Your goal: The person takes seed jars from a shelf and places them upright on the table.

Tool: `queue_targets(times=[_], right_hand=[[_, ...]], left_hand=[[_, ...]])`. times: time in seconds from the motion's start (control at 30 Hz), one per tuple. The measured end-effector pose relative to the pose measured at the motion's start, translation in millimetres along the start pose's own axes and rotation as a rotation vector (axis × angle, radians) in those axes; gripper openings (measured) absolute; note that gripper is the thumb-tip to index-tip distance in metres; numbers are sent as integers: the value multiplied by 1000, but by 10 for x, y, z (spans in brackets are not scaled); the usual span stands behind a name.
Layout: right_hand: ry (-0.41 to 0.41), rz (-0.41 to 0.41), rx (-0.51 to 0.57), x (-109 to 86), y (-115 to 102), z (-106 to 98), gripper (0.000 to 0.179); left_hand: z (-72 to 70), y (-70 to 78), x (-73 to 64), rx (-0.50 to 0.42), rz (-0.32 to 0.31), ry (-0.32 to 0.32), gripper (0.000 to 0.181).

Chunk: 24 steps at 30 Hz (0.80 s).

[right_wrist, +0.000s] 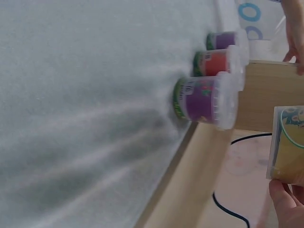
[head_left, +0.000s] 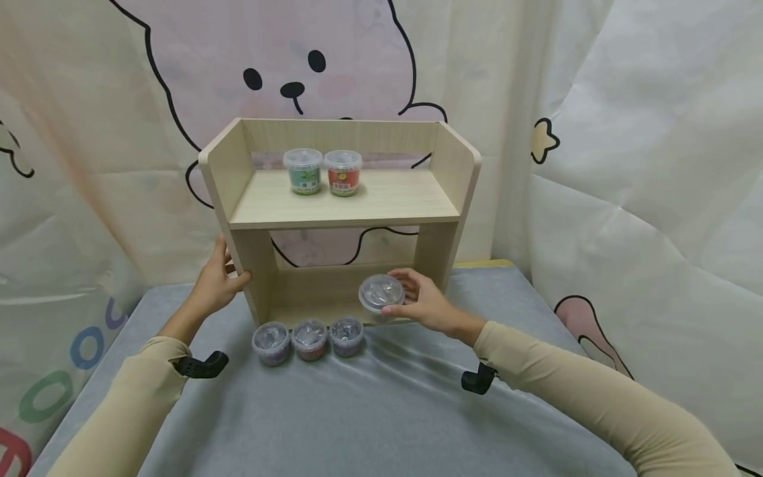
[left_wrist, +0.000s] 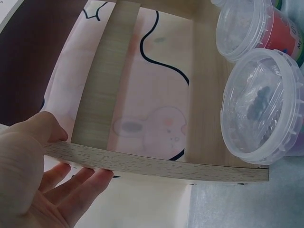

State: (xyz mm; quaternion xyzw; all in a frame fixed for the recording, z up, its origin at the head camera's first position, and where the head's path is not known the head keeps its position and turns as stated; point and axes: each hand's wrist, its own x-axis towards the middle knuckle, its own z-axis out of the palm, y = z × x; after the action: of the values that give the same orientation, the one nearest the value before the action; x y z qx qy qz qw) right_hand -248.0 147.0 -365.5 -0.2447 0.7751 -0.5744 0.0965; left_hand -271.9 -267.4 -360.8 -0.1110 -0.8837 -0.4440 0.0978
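Note:
My left hand point(head_left: 216, 283) grips the left side panel of a two-tier wooden shelf point(head_left: 352, 211), thumb on one face and fingers on the other, as the left wrist view shows. In my right hand point(head_left: 430, 306) is a plastic tub point(head_left: 380, 293) with a clear lid, held between thumb and fingers at the front of the lower tier, towards its right end. A yellowish label point(right_wrist: 289, 164) shows on this tub in the right wrist view. Along the shelf's front foot stand a left purple tub point(head_left: 272, 344), a red-labelled tub point(head_left: 310, 340) and another purple tub point(right_wrist: 199, 99).
On the upper tier, a green-labelled tub point(head_left: 305, 172) and a red-labelled tub point(head_left: 343, 174) stand side by side near the middle. A grey-blue cloth point(head_left: 357, 417) covers the table. Behind the shelf hangs a printed curtain point(head_left: 489, 79).

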Motion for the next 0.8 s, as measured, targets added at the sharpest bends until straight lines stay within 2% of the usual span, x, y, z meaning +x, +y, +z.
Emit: queue_targets(times=[0.53, 0.8], right_hand=[[49, 67, 0, 34, 484, 104, 70], [32, 90, 46, 27, 732, 134, 72]], left_hand=[[-2, 1, -1, -16, 5, 17, 100], [14, 3, 11, -10, -28, 11, 100]])
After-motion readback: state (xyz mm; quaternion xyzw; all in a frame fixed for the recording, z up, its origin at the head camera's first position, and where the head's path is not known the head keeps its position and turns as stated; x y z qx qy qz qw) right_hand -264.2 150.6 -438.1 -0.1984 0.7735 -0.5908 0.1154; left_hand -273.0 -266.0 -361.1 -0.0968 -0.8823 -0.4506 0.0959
